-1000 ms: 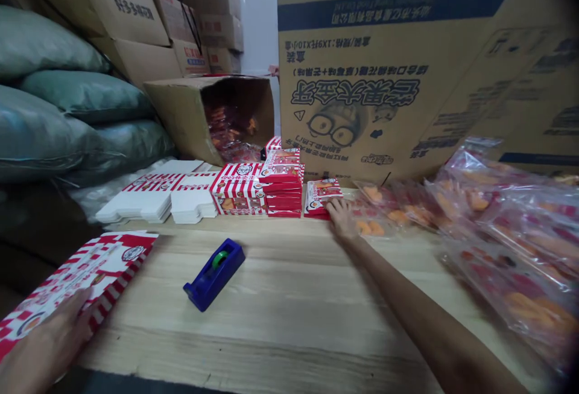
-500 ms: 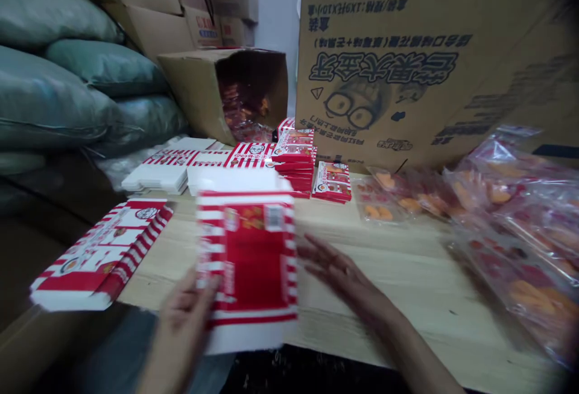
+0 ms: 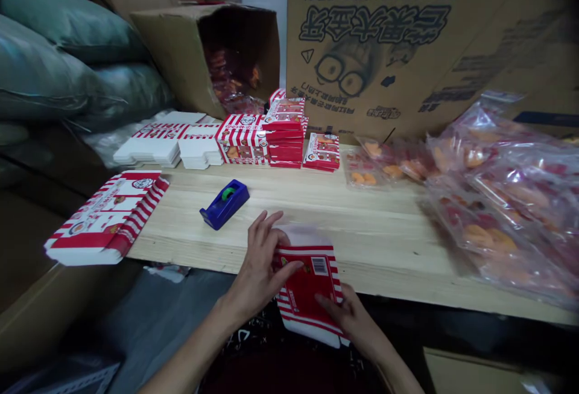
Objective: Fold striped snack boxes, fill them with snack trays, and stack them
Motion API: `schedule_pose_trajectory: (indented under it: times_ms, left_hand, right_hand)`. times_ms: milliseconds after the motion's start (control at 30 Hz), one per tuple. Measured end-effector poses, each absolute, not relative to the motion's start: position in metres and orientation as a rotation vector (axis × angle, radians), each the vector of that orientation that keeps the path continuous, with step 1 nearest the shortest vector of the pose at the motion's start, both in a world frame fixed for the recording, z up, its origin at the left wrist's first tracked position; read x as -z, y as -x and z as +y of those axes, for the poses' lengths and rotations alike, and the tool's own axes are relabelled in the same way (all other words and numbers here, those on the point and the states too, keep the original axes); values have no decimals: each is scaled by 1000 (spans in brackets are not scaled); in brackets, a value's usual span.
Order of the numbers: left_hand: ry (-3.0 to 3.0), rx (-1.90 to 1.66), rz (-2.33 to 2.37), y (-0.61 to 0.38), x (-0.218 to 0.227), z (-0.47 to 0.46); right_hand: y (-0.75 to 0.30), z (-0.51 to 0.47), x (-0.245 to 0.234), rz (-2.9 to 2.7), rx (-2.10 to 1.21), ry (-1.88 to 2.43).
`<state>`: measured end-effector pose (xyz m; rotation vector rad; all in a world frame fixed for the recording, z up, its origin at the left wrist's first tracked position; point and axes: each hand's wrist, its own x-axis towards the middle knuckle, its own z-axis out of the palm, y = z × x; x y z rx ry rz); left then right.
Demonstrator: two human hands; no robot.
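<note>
Close to my body, at the table's front edge, is a red-and-white striped paper carton [image 3: 312, 294] with a barcode, tilted. My right hand [image 3: 348, 315] grips its lower right side, thumb on the red face and fingers partly hidden behind. My left hand [image 3: 262, 261] is at the upper left edge, thumb across the face and fingers by the white top flap, which is blurred. A blue tape dispenser [image 3: 225, 204] with a green core stands on the table ahead of my left hand.
A stack of flat cartons [image 3: 108, 216] lies at left. Further cartons [image 3: 284, 134] are stacked at the back. Clear candy packs [image 3: 493, 231] are heaped at right. An open cardboard box [image 3: 172, 50], a large cardboard box [image 3: 407, 80] and sacks [image 3: 67, 26] surround the wooden table [image 3: 371, 231].
The carton has come down and right, towards my body. My right hand, apart from it before, now grips it. My left hand has shifted to its upper left. The tape dispenser has come into sight.
</note>
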<state>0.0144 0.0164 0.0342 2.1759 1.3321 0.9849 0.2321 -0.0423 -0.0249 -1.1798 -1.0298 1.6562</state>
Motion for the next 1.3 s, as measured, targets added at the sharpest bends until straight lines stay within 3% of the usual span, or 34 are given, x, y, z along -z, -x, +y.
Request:
schedule_pose_trajectory:
  times_ms: [167,300,533,1033,1300]
  left_hand:
    - [-1996,-1015,1233,-20,-26,8]
    - [-1687,-1197,1409,-25,-6,-8]
    - [-1067,-957,1078,-48,4,-40]
    - [-1452,-765,923,-39,-12,-40]
    - [-1072,-772,966,-18,14,-34]
  right_hand:
    - [-234,-48,27,-804,-1820,1139]
    - [-239,-48,29,-598,-1851,1150]
    - [-235,-45,38,-617,-1846,1142]
    - [-238,-45,28,-750,-1903,1070]
    - [-266,-35,18,-775,-1824,927]
